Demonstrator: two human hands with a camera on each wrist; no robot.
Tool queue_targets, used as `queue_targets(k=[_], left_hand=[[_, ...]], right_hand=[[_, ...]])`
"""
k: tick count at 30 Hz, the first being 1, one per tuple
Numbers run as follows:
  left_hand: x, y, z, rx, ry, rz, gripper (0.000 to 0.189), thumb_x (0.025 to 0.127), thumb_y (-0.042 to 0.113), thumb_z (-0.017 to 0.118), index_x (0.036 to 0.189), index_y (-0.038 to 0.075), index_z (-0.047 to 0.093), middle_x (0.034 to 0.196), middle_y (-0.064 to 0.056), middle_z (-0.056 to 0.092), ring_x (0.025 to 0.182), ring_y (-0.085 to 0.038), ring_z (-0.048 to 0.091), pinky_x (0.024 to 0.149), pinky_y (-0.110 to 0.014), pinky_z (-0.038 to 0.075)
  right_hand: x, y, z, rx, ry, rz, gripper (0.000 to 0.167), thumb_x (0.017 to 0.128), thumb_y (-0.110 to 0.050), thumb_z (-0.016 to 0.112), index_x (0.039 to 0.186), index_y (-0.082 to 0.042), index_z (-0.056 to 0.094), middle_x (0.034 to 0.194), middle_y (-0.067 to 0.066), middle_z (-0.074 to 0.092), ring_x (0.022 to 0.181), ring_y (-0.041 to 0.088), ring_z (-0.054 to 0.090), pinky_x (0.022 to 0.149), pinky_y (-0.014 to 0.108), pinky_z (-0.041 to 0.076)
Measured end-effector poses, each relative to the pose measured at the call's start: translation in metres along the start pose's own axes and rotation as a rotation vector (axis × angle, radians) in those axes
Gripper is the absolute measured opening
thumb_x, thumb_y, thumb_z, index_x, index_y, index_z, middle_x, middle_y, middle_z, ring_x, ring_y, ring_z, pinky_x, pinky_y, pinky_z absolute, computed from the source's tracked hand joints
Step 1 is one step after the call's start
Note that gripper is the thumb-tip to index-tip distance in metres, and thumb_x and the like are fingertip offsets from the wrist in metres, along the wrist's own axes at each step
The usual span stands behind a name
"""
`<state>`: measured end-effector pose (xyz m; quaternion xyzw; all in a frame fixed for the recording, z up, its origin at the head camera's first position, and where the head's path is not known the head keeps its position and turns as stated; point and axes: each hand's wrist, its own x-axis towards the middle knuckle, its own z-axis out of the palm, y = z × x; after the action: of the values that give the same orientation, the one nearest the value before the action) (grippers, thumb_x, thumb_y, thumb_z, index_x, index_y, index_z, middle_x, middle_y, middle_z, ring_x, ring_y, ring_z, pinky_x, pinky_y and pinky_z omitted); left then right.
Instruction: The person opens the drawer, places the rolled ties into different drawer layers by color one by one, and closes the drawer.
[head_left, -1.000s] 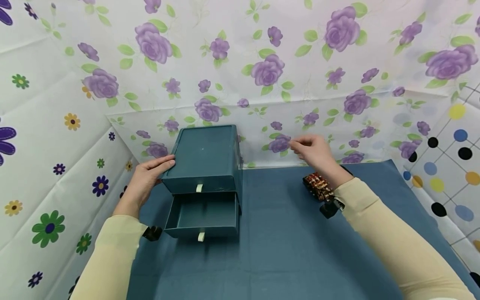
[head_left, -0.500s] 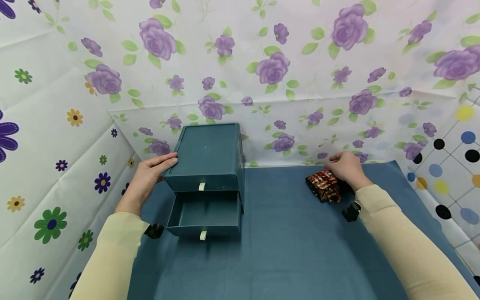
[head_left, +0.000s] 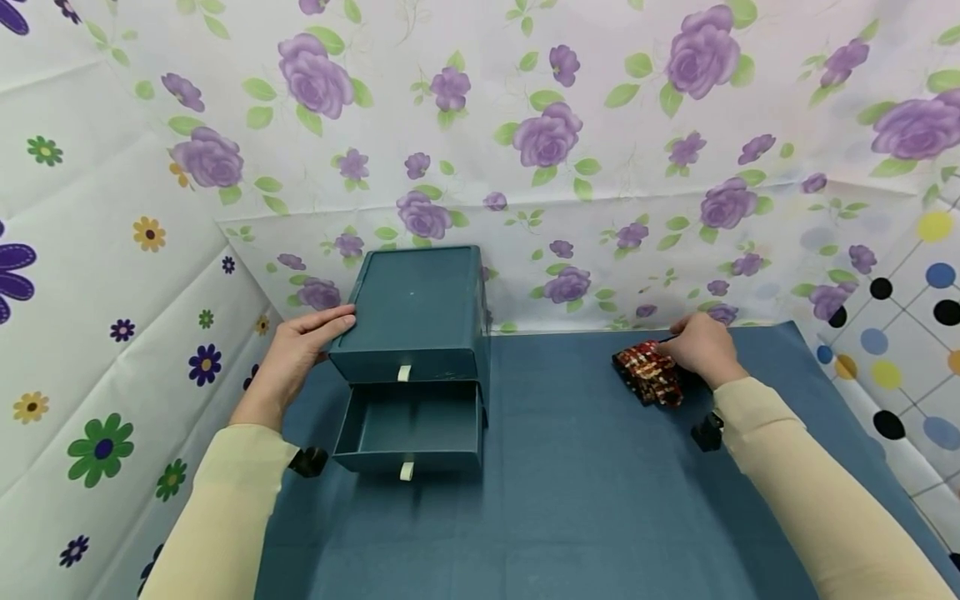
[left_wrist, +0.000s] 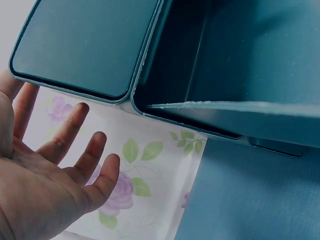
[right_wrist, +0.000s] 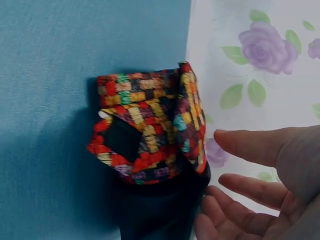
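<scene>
A blue-green drawer unit (head_left: 412, 304) stands at the left in the head view, its lower drawer (head_left: 405, 460) pulled out and its upper one in. My left hand (head_left: 292, 350) touches the unit's upper left edge; the left wrist view shows its other fingers (left_wrist: 95, 150) spread apart, holding nothing. On the right lies a crumpled cloth piece (right_wrist: 145, 125), multicoloured woven-look print with a black part (right_wrist: 155, 205). My right hand (head_left: 703, 346) is beside it. In the right wrist view the thumb (right_wrist: 255, 145) is straight and the lower fingertips are at the black part's edge; contact is unclear.
A blue cloth (head_left: 555, 467) covers the table. Behind it rises a white backdrop (head_left: 480, 125) with purple flowers. Printed side sheets stand at left (head_left: 97, 333) and right (head_left: 915, 350). Small pale pull tabs (head_left: 406, 471) hang on the drawer fronts.
My right hand has come down and to the right, from above the patterned cloth to beside it. The left hand stays at the drawer unit's edge. The head view shifts slightly.
</scene>
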<state>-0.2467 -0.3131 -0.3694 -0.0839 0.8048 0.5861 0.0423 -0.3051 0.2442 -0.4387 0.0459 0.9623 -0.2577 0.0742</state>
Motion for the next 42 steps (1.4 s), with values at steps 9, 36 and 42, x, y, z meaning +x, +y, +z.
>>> queue_targets(k=[9,36,42], left_hand=[[-0.001,0.000,-0.001,0.019,0.003,0.009,0.057,0.076,0.057,0.067,0.127,0.034,0.058,0.147,0.007,0.038,0.126,-0.016,0.041,0.096,-0.039,0.035],[-0.022,0.023,0.006,0.011,-0.016,0.001,0.055,0.082,0.048,0.067,0.131,0.025,0.056,0.148,0.002,0.037,0.122,-0.017,0.043,0.092,-0.034,0.036],[-0.018,0.020,0.004,-0.003,-0.016,0.003,0.055,0.082,0.048,0.067,0.131,0.025,0.056,0.149,0.002,0.036,0.125,-0.020,0.043,0.095,-0.036,0.037]], right_hand=[[-0.005,-0.003,0.006,-0.010,-0.029,-0.014,0.030,0.081,-0.032,0.071,0.089,-0.003,0.070,0.081,0.013,0.067,0.066,0.022,0.059,0.052,0.032,0.044],[-0.014,-0.022,0.031,-0.049,-0.148,-0.034,0.046,0.085,-0.034,0.066,0.052,-0.020,0.037,0.045,-0.006,0.028,0.040,0.012,0.031,0.044,0.030,0.033],[-0.018,-0.028,0.032,-0.020,-0.263,-0.069,0.031,0.087,-0.032,0.064,0.078,-0.009,0.046,0.069,0.004,0.045,0.057,0.017,0.045,0.054,0.032,0.037]])
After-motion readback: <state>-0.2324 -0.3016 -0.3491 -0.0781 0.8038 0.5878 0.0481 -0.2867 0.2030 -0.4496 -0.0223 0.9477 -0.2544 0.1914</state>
